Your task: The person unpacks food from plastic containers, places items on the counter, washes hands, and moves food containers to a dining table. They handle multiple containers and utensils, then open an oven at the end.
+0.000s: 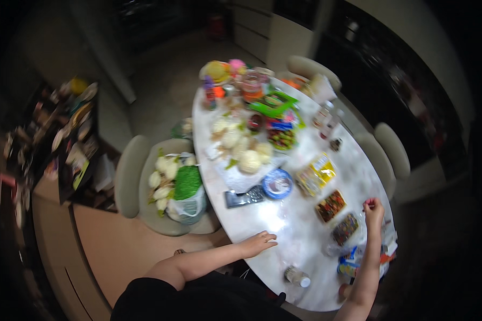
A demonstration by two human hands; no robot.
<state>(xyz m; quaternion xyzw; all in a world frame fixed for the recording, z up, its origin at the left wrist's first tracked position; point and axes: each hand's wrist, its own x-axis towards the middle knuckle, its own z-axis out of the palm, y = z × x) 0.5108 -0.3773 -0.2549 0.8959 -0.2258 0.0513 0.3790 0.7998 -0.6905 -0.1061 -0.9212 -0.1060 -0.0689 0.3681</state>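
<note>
My left hand (260, 244) rests at the near left edge of the white marble-look table (289, 224), fingers apart and holding nothing visible. Over the table's right side is my right hand (372, 208), its fingers bent together with a small reddish bit at the tips; whether it pinches something is unclear. Beside the right forearm lie a clear pack of dark mixed pieces (345, 229) and an open tray of reddish-brown food (330, 206). A jar with a white lid (297, 277) stands near me. Farther off are a round blue tin (277, 183) and a dark flat package (244, 196).
Pale round vegetables or flowers (241, 148) lie on the table's left, near green bags (275, 103). A yellow packet (316, 173) and bottles (325, 120) are farther right. A chair (152, 208) at left holds bags. Shoes crowd a rack (64, 136).
</note>
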